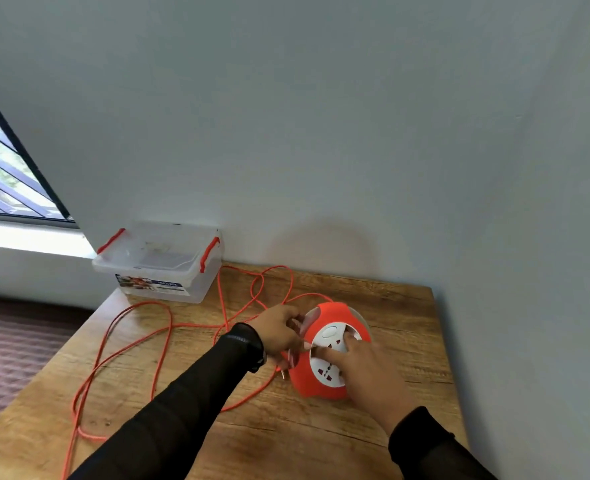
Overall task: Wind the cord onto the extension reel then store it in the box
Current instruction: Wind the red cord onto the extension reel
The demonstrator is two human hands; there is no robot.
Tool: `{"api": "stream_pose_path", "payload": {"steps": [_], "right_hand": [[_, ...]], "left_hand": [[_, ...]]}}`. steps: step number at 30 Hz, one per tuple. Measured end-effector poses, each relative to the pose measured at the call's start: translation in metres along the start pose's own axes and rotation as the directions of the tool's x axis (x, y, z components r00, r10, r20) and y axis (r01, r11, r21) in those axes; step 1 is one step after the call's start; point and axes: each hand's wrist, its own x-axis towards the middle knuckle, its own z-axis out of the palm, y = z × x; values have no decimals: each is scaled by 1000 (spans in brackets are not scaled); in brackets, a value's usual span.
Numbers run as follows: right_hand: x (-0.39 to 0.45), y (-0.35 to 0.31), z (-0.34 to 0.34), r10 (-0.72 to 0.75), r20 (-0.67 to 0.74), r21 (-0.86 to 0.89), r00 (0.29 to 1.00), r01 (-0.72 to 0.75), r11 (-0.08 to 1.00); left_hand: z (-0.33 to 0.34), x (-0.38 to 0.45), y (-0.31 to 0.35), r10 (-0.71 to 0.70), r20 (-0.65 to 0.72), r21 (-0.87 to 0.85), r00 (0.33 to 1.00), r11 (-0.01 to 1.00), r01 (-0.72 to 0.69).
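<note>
An orange extension reel [324, 317] with a white socket face lies on the wooden table [401, 306]. My left hand [279, 327] grips the reel's clear left rim, fingers curled over the edge. My right hand [366, 368] rests on the white socket face with its fingers spread and pressing down. The orange cord [137, 341] lies unwound in big loops across the left and middle of the table, one end running under the reel. The clear plastic box [169, 271] with red handles stands open at the table's far left corner.
A grey wall runs right behind the table. A window and its white sill are at the left. The table's left edge drops to a brown patterned floor. Cord loops lie between the box and the reel.
</note>
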Motion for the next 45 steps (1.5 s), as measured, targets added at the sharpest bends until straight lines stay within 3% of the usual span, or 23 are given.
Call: {"api": "stream_pose_path", "payload": {"steps": [3, 6, 9, 13, 15, 18, 21, 24, 27, 29, 33, 37, 39, 41, 42, 43, 45], "right_hand": [[-1, -2, 3, 42, -79, 12, 996, -41, 999], [-4, -1, 4, 181, -161, 125, 970, -162, 979], [-7, -3, 6, 252, -180, 160, 951, -224, 961], [-8, -8, 5, 405, -161, 360, 900, -328, 873], [-8, -7, 4, 519, -64, 602, 853, -381, 702], [-4, -7, -1, 632, 192, 910, 751, -378, 172], [1, -10, -7, 590, 390, 915, 707, -367, -165], [6, -9, -12, 503, 545, 838, 671, -415, -355], [9, -9, -14, 349, 654, 699, 672, -360, -617], [9, -11, -14, 311, 663, 652, 681, -322, -686], [7, -8, -18, 287, 649, 701, 704, -407, -586], [3, -2, -20, 273, 658, 750, 702, -575, -327], [0, -4, -20, 317, 593, 791, 740, -609, -59], [-4, -6, -17, 398, 348, 748, 849, -507, 428], [-5, -7, -14, 364, 173, 625, 915, -388, 678], [-6, -8, -14, 275, 48, 484, 960, -264, 835], [-6, -15, -14, 138, 2, 343, 990, -131, 930]], "left_hand": [[4, -2, -7, 39, -65, -14, 997, 999, -40], [12, -3, -17, 62, -113, -86, 992, 994, -72], [25, -2, -26, 79, -176, -173, 981, 979, -110], [38, 2, -30, 98, -253, -243, 962, 956, -162], [49, 1, -32, 120, -275, -275, 954, 941, -198], [69, -1, -37, 102, -314, -352, 944, 911, -215], [81, 1, -40, 77, -352, -413, 933, 882, -229], [85, 1, -43, 60, -381, -437, 923, 868, -237], [89, -1, -46, 81, -429, -426, 900, 860, -281], [92, 0, -49, 111, -469, -380, 876, 870, -313], [84, -1, -52, 84, -434, -412, 897, 867, -281], [49, 1, -44, 85, -273, -417, 958, 887, -198], [25, 3, -36, 79, -211, -304, 974, 942, -142], [4, 4, -28, 68, -149, -163, 987, 982, -92], [-5, 4, -23, 58, -123, -100, 991, 993, -71], [-12, 5, -19, 48, -97, -39, 994, 998, -52], [-21, 6, -7, 35, -33, 81, 999, 996, -32]]}}
